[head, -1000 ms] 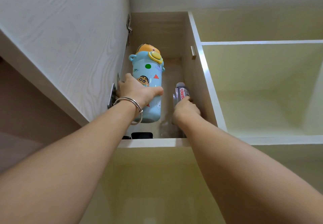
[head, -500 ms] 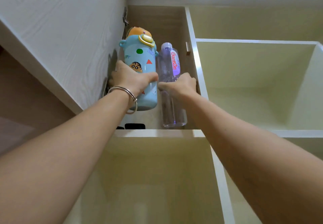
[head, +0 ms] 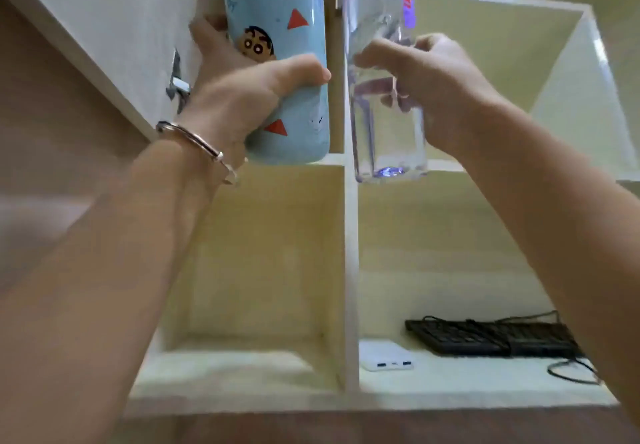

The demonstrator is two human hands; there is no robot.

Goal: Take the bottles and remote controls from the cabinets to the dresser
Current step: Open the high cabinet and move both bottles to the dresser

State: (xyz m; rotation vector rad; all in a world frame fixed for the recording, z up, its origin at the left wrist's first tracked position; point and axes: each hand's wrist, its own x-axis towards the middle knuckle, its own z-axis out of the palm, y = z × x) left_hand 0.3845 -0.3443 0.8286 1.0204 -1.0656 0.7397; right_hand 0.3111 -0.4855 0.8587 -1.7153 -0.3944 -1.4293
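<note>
My left hand (head: 242, 90) grips a light blue cartoon-print bottle (head: 291, 27), upright, its top cut off by the frame's upper edge. My right hand (head: 429, 86) is wrapped around a clear plastic water bottle (head: 384, 131) with a red-lettered label, also upright. Both bottles hang in the air in front of the shelf unit, close side by side, out of the upper compartment. No remote control shows in this view.
The open cabinet door (head: 114, 27) stands at upper left with its metal hinge (head: 178, 83). Below are cream shelf compartments split by a white divider (head: 351, 270). A black keyboard (head: 491, 338) with cable and a white power bank (head: 386, 357) lie in the lower right compartment.
Both hands have drawn the bottles out of the upper compartment toward me and downward. The view has tilted down, and the lower shelves with the keyboard have come into sight.
</note>
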